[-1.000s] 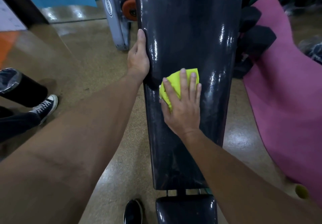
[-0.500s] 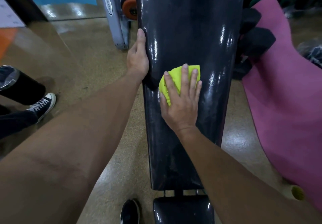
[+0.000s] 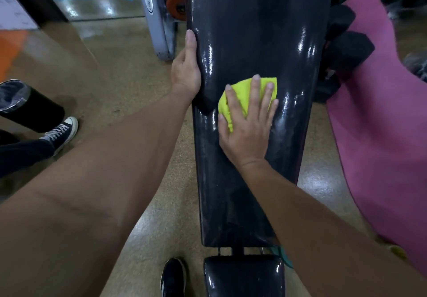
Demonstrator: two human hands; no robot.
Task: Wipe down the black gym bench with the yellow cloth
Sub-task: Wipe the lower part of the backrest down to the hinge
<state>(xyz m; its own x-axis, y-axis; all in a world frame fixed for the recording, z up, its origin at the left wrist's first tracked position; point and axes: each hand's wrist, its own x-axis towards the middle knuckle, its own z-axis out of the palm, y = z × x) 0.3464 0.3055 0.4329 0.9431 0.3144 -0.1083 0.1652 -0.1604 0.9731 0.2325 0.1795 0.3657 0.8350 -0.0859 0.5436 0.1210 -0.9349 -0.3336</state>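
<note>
The black gym bench [image 3: 249,30] runs up the middle of the view, its long glossy back pad above a small seat pad [image 3: 242,276]. A folded yellow cloth [image 3: 240,93] lies on the back pad at mid-height. My right hand [image 3: 249,123] presses flat on the cloth with fingers spread and straight. My left hand [image 3: 186,70] rests against the pad's left edge, thumb along the edge; its fingers are hidden behind the edge.
A pink mat [image 3: 381,123] lies right of the bench, with black dumbbells [image 3: 346,49] beside it. A grey machine post [image 3: 157,24] stands at the back left. Another person's sneaker [image 3: 61,130] and a black bin [image 3: 20,104] are at left. My shoe [image 3: 173,278] is below.
My right hand has slid the yellow cloth slightly up the pad and a little rightward. My left hand has stayed on the left edge.
</note>
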